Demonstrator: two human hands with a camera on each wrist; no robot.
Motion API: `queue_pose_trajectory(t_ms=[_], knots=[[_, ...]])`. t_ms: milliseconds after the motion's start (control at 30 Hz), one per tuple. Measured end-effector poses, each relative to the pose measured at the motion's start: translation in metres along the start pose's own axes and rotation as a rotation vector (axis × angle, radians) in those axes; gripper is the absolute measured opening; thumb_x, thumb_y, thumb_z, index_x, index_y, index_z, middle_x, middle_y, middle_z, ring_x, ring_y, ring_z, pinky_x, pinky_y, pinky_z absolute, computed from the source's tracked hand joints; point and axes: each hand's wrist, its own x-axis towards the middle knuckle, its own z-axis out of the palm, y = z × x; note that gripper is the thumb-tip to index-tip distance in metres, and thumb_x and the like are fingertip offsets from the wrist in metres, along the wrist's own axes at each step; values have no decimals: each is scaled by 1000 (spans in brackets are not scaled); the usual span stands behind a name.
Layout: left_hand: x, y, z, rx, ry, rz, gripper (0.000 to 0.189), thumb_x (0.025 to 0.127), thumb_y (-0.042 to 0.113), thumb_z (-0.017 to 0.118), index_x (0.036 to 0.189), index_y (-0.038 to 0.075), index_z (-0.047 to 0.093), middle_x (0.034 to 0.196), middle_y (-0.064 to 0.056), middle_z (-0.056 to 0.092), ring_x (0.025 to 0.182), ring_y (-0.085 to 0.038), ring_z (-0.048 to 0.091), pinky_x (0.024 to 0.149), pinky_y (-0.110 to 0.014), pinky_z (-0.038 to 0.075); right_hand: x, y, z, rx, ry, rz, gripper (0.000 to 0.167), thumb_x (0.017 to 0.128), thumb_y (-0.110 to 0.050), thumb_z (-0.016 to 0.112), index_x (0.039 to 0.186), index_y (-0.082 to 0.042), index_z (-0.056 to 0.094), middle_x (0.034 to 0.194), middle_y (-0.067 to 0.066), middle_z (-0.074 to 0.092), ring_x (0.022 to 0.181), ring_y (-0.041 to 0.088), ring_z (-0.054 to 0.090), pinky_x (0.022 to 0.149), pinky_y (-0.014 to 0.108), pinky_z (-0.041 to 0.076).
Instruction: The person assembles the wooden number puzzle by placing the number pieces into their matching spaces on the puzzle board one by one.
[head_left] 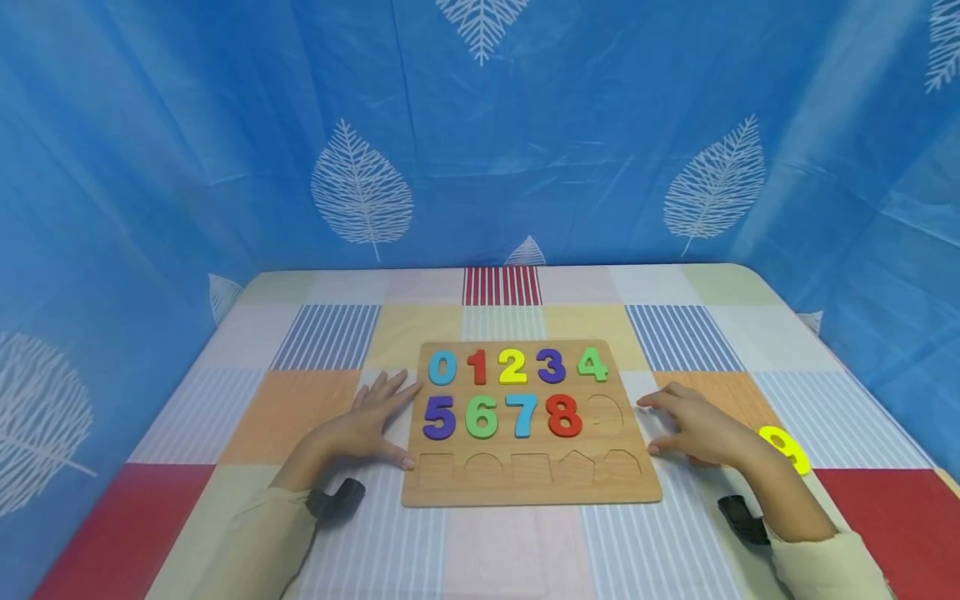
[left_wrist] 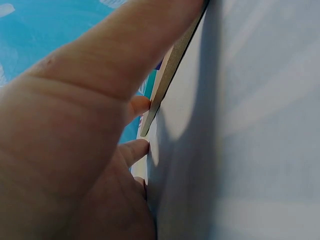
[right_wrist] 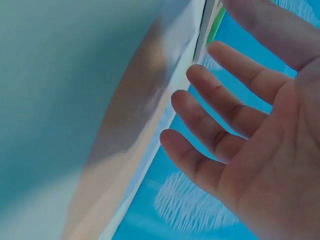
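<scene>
A wooden number puzzle board (head_left: 495, 492) lies on the table, with coloured numerals 0 to 8 seated in two rows. The round-topped slot at the right end of the second row is bare, as are the shape slots along the front. My left hand (head_left: 363, 429) is spread at the board's left side, thumb and a fingertip right at its edge. Just off the right edge hovers my right hand (head_left: 697, 425), fingers loosely bent and nothing in them. Partly behind the right forearm lies a yellow number 9 (head_left: 786, 450).
A patchwork-patterned cloth (head_left: 517, 550) covers the table. Blue curtains with white leaf prints (head_left: 555, 150) hang behind it and along both sides. Each wrist wears a black strap-like piece, such as the one at the right wrist (head_left: 744, 521).
</scene>
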Motion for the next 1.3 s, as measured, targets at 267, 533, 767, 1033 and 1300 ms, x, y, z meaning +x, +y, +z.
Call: queue_pose_trajectory(t_ms=[267,533,767,1033,1300], knots=[[-5,-3,-1,11,9,-8,111,58,55,77,146,15,22,154,-16,6,139,-41,-8,110,-59,-5,-37,52,-15,25,46,21,62,71,-21,76,121,4,51,117,28,48,103,44,47,76,55,46],[-9,-7,-1,21,18,-14,111,58,57,76,146,15,22,154,-16,6,139,-41,-8,110,-59,-5,-65,96,-23,-3,-122,207,69,68,-17,76,127,4,45,123,37,39,104,49,41,78,64,42],[-9,-8,-1,19,20,-12,111,58,57,76,146,15,22,154,-16,6,139,-41,-7,110,-59,-4,-68,107,-21,-34,-110,194,63,70,-5,71,126,7,45,119,36,43,102,48,44,80,62,43],[-2,-3,2,16,17,-9,112,56,60,75,146,18,23,154,-12,6,140,-38,-8,110,-58,-4,-43,86,-19,-24,-38,147,61,72,-6,71,126,7,45,119,34,43,101,45,46,82,61,43],[0,0,3,12,5,-9,112,57,59,75,146,18,22,154,-13,5,140,-38,-9,110,-58,-5,-5,29,-17,37,5,28,61,78,-13,69,130,6,42,125,32,41,106,43,48,85,56,45]])
